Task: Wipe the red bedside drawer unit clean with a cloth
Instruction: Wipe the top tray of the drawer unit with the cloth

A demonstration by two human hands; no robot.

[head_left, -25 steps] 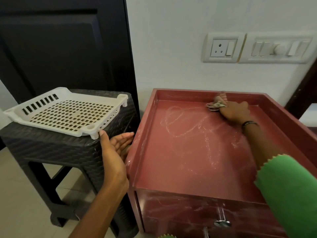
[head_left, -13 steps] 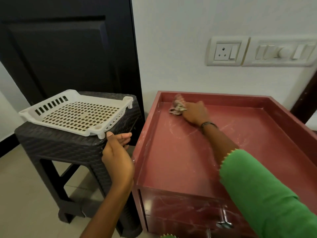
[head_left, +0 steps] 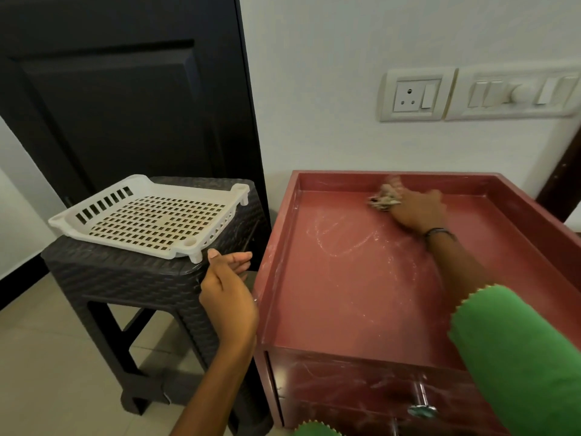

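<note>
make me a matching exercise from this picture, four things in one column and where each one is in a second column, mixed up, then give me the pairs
Things:
1. white tray
2. cloth
3. metal knob
4. wall socket

Places:
A. on the drawer front
B. under the right hand, near the red unit's back rim
C. on the dark stool
D. on the white wall above the unit

Pairs: 1-C, 2-B, 3-A, 4-D

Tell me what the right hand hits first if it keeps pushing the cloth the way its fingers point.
Probably the raised back rim of the red drawer unit: the right hand, gripping the cloth, points toward the unit's far side. Blur hides the exact gap.
</note>
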